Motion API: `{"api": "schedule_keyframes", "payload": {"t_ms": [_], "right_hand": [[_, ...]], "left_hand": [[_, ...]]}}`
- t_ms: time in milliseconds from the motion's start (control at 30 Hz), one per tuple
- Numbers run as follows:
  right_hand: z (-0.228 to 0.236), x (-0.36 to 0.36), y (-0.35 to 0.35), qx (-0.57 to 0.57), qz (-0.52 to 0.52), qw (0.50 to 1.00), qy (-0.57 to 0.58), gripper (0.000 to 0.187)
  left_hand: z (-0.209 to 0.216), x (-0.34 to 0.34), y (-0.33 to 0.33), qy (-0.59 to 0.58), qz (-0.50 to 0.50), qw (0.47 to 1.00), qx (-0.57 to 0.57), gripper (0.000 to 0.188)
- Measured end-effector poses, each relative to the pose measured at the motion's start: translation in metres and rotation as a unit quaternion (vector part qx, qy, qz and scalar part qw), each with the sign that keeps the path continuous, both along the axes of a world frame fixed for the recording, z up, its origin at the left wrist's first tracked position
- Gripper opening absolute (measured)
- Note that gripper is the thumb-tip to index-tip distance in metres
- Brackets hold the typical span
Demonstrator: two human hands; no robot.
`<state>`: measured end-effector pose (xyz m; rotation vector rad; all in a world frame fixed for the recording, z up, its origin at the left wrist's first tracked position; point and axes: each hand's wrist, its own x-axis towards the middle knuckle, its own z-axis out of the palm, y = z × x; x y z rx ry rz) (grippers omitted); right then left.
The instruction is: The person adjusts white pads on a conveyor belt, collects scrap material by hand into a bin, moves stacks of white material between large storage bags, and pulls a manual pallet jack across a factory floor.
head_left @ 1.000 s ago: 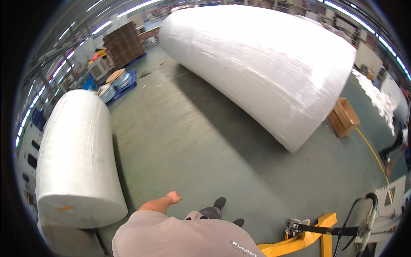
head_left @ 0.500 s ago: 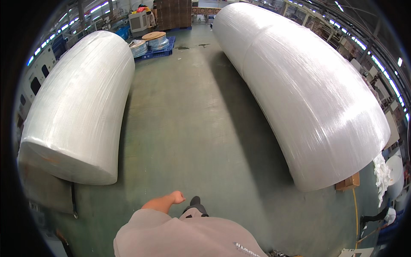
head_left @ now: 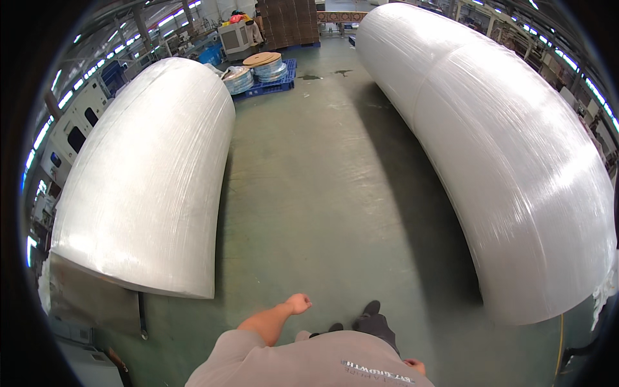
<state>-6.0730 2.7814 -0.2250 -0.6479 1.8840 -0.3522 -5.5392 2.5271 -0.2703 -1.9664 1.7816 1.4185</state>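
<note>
My left hand (head_left: 300,303) hangs in front of my body over the green floor, its fingers curled in and nothing showing in them. Beside my right hip, only a small part of my right hand (head_left: 416,366) shows past my shirt, and its fingers are mostly hidden. Neither hand touches anything that I can see. To my left lies a large white roll (head_left: 151,180) wrapped in clear film. A longer film-wrapped white roll (head_left: 496,142) lies to my right, with its shadow along the floor.
Between the rolls the green floor (head_left: 309,193) runs ahead like an aisle. Far ahead, a blue pallet (head_left: 271,85) bears wrapped coils (head_left: 269,71), near a tall brown stack (head_left: 288,22). A metal plate (head_left: 97,290) stands at the left roll's near end.
I have stepped forward between the rolls, and the view has turned a little left. The other foot now leads. My right hand has come into view at my side.
</note>
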Motion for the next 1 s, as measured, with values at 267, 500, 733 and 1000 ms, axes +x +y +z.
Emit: {"api": "schedule_keyframes", "payload": {"t_ms": [267, 500, 733, 1000], "right_hand": [[-0.07, -0.208, -0.16, 0.165, -0.16, 0.965, 0.126, 0.012], [-0.179, -0.133, -0.555, -0.015, 0.22, 0.943, 0.247, 0.023], [0.07, 0.266, -0.873, -0.265, 0.477, 0.838, 0.028, 0.041], [0.021, 0.336, -1.001, -0.195, 0.547, 0.813, 0.045, 0.038]], "left_hand": [[-0.012, 0.038, -0.065, 0.005, 0.146, 0.989, 0.006, 0.039], [0.006, 0.087, -0.111, -0.094, 0.226, 0.964, 0.105, 0.036], [-0.02, 0.097, -0.205, 0.033, 0.488, 0.872, 0.021, 0.028], [-0.022, 0.156, -0.362, 0.011, 0.479, 0.876, 0.05, 0.025]]}}
